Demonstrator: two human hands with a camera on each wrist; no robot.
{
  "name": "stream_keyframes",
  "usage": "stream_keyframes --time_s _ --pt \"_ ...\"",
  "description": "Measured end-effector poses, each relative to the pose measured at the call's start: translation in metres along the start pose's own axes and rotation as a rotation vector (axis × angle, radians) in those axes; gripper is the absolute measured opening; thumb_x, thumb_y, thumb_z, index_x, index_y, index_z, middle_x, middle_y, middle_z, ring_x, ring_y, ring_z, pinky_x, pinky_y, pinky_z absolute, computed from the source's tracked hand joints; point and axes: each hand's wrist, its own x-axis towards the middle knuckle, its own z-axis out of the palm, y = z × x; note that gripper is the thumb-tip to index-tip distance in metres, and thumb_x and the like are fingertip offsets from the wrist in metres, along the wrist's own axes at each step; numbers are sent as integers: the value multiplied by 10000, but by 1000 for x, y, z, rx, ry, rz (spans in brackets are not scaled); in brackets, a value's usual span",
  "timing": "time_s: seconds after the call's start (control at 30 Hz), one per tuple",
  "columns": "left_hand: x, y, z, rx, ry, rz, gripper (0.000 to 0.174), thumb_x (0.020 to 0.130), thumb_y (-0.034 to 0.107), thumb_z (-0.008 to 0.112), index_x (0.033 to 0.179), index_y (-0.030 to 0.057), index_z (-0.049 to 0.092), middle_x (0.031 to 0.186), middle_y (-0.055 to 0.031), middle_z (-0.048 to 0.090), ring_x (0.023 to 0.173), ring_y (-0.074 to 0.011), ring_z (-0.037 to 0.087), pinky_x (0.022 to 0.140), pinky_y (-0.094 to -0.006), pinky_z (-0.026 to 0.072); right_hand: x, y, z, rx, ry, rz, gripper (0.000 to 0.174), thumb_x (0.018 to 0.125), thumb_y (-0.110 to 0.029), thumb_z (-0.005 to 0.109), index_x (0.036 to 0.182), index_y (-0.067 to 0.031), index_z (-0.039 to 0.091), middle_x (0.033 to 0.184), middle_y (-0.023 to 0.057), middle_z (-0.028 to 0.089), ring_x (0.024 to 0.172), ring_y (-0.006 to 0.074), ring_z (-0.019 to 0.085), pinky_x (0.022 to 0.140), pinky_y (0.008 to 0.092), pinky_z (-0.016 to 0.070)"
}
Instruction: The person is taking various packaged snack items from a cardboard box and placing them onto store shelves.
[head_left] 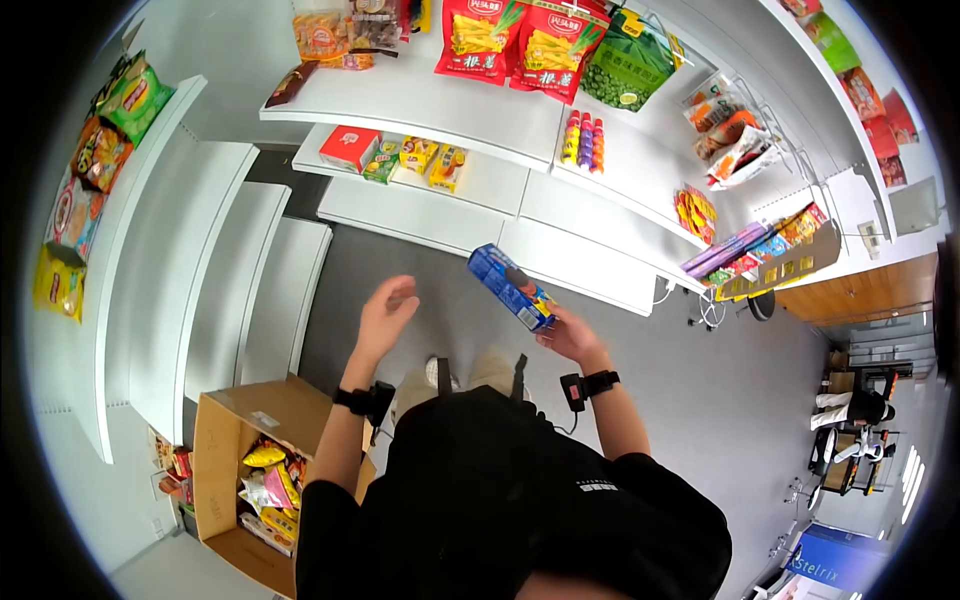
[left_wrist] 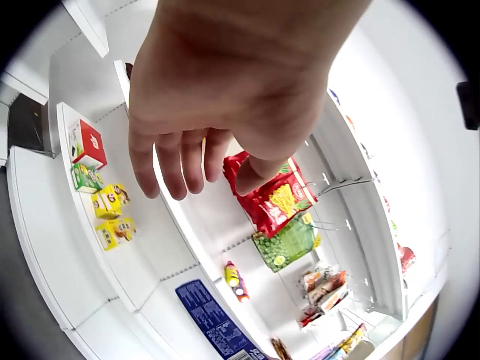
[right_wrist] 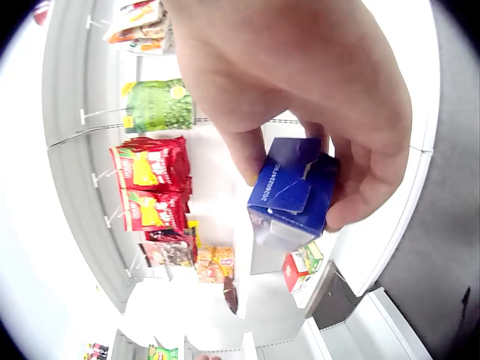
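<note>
A long blue snack box (head_left: 503,282) with a picture panel and a barcode is gripped at one end by my right hand (head_left: 575,338). In the right wrist view the thumb and fingers lie on opposite sides of the box (right_wrist: 292,184), whose end flap with printed digits faces the camera. My left hand (head_left: 385,318) is held up to the left of the box, apart from it, with nothing in its loosely bent fingers. The left wrist view shows that hand (left_wrist: 217,105) with fingers hanging down, and the blue box (left_wrist: 211,319) below it.
White shelves (head_left: 410,215) run ahead, with small boxes (head_left: 350,148), red snack bags (head_left: 475,45) and a green bag (head_left: 630,65). Stepped shelves (head_left: 150,250) stand at left. A cardboard carton (head_left: 215,470) of snacks stands at lower left. Another person (head_left: 865,408) is far right.
</note>
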Motion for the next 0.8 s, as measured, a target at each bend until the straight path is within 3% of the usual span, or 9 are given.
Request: stream_keyframes --time_s 0.17,0.27,0.3,0.4,0.5,0.6,0.67,0.73,0.8 --pt "32 -26 -25 22 263 -57 256 854 60 591 1105 13 584 1068 -67 608 966 -144 573 850 -274 454 113 -11 -25 217 201 39 429 849 -213 662 1201 -63 470 1058 113 564 939 240 568 818 377 483" --pt "38 -24 -36 56 438 -52 211 881 50 559 1085 -1 584 1042 -57 607 960 -131 563 868 -258 432 204 -5 -60 -281 49 -246 365 871 -243 627 1136 -36 487 1013 115 575 920 245 577 776 344 503" --pt "40 -18 -37 -9 501 -63 190 894 53 548 1070 -8 585 1028 -56 605 955 -131 559 871 -259 426 236 -8 -67 13 103 -193 345 878 -225 618 1131 -30 487 1007 131 572 882 255 590 749 343 524" --pt "41 -13 -42 -41 629 -155 172 900 48 538 1052 -20 582 1012 -55 602 953 -130 553 863 -248 421 282 -39 -44 222 249 -118 329 880 -214 617 1121 -27 490 994 130 575 880 258 593 771 374 531" --pt "40 11 -39 5 713 -322 166 900 38 529 1047 -17 584 997 -45 600 934 -119 551 847 -238 422 350 -51 -52 201 292 -98 284 885 -182 605 1097 -25 499 969 126 575 881 260 594 740 382 564" --pt "28 -2 -40 -37 797 -321 167 902 40 524 1046 -18 585 982 -42 600 916 -109 549 834 -232 424 395 -70 -46 138 311 -113 228 888 -115 576 1083 -14 515 952 118 572 846 262 609 715 359 580" --pt "24 -2 -37 -29 847 -356 168 904 51 525 1042 -20 587 973 -40 602 904 -103 547 823 -227 425 439 -68 -65 265 488 -48 252 874 -76 576 1106 5 520 978 133 584 898 273 606 729 364 580" --pt "17 -3 -33 -34 889 -392 169 904 54 525 1042 -21 587 974 -40 603 904 -105 547 821 -227 424 492 -51 -122 -424 236 -152 306 886 -60 506 1176 26 457 1131 169 514 1018 335 549 840 458 545" --pt "15 -11 -27 -12 939 -449 178 898 53 524 1047 -20 588 971 -47 604 903 -113 550 819 -231 425 487 -70 -93 -141 355 -38 377 901 -94 470 1251 9 376 1230 180 418 1041 377 523 852 497 527"
